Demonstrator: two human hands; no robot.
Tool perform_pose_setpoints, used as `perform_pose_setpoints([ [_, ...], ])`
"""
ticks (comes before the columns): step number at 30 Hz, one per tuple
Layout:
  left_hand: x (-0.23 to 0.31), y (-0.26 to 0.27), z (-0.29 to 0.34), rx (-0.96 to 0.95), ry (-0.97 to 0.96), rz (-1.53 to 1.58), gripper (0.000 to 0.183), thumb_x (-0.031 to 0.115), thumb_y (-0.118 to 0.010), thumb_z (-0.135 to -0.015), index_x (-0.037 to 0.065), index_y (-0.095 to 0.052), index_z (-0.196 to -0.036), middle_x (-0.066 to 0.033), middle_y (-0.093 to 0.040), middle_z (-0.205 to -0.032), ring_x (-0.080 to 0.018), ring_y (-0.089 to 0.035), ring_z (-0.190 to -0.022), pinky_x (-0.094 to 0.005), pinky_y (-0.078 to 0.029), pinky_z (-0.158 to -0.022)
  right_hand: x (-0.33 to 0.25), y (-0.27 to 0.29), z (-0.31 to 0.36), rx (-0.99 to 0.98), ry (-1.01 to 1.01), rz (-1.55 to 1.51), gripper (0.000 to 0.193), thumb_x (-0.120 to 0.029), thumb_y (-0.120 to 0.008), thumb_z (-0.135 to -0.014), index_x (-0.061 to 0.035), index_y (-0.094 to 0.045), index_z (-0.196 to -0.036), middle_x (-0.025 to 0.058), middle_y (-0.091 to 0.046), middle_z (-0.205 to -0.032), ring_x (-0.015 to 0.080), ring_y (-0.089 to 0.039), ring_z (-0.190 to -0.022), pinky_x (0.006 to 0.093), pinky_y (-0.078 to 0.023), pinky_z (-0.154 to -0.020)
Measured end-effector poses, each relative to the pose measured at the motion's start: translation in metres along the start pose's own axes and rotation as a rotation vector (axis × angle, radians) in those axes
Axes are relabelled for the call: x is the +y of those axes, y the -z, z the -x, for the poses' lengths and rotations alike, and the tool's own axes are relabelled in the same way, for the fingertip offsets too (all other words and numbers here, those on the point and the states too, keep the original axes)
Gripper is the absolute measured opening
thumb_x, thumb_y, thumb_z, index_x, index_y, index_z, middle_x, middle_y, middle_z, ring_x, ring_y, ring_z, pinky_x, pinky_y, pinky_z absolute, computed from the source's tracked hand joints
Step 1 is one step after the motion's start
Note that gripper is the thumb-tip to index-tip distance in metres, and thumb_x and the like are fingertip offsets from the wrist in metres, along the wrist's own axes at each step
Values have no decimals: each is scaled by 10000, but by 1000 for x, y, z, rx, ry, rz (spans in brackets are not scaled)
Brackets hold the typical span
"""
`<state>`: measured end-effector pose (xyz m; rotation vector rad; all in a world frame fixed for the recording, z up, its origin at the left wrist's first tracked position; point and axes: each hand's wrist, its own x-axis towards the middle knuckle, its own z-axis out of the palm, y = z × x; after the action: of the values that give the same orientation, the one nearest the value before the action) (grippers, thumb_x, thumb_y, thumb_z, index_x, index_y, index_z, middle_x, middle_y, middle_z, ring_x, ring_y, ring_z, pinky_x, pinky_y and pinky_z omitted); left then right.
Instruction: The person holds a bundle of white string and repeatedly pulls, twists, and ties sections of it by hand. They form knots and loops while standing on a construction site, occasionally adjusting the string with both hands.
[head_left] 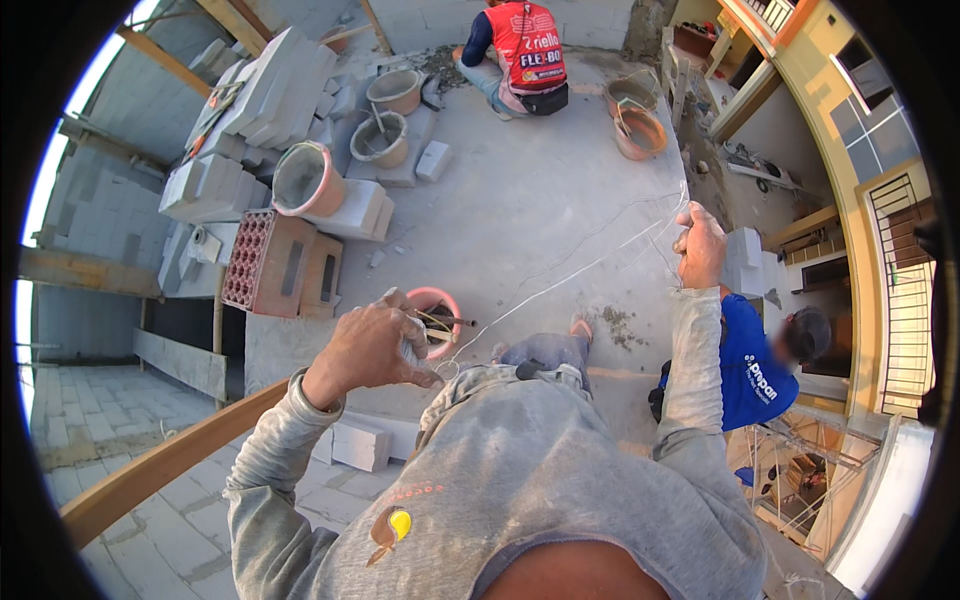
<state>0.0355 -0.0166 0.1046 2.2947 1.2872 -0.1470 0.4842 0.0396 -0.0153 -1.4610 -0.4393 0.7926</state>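
A thin white string [600, 257] stretches slantwise between my two raised hands, over the grey concrete floor. My left hand [365, 345] is curled in front of my waist, its fingers closed around the string's near end. Small loose loops of string hang beside its fingertips. Farther out and higher, my right hand [702, 245] is closed in a fist and grips the other end. Short loose strands dangle from that hand. Just beyond my left hand, a pink-rimmed bucket [458, 304] holds tools that I cannot make out clearly.
One person [530, 55] in a red vest crouches at the far side. Another person [752, 368] in blue is close to my right arm. Mortar buckets [308, 180] and stacked pale blocks [275, 85] stand left; an orange bucket [640, 135] stands right. A wooden beam [180, 462] runs lower left.
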Motion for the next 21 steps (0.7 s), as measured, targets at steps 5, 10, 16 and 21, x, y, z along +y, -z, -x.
perform_pose_setpoints([
  [5,-7,-21,-10,99,90,-161,122,223,-823,-664,133,-785,-737,-92,-660,-1063,-280,-683,-869,-410,-563,-689,-11,20,-13,-75,14,150,258,-209,-648,-965,16,-648,-1092,10,-602,-748,65,-422,-448,257,-347,-393],
  [10,-34,-15,-13,296,164,-111,114,207,-797,-680,121,-776,-752,-112,-653,-1062,-292,-678,-886,-419,-560,-706,-27,57,-22,-514,-160,235,331,-227,-666,-967,3,-655,-1205,-30,-558,-768,16,-368,-462,221,-311,-398],
  [16,-54,0,-10,608,225,5,170,217,-837,-727,122,-787,-859,-107,-651,-1055,-300,-667,-946,-414,-539,-767,-10,86,-5,-827,-348,445,361,-232,-637,-976,23,-659,-1230,-30,-584,-820,9,-346,-464,202,-286,-412],
  [21,-57,1,-12,796,194,-10,157,169,-828,-760,99,-782,-893,-110,-644,-1070,-307,-665,-963,-404,-536,-787,4,91,7,-835,-343,814,302,-190,-610,-955,41,-720,-1117,3,-645,-751,37,-389,-443,233,-310,-406],
])
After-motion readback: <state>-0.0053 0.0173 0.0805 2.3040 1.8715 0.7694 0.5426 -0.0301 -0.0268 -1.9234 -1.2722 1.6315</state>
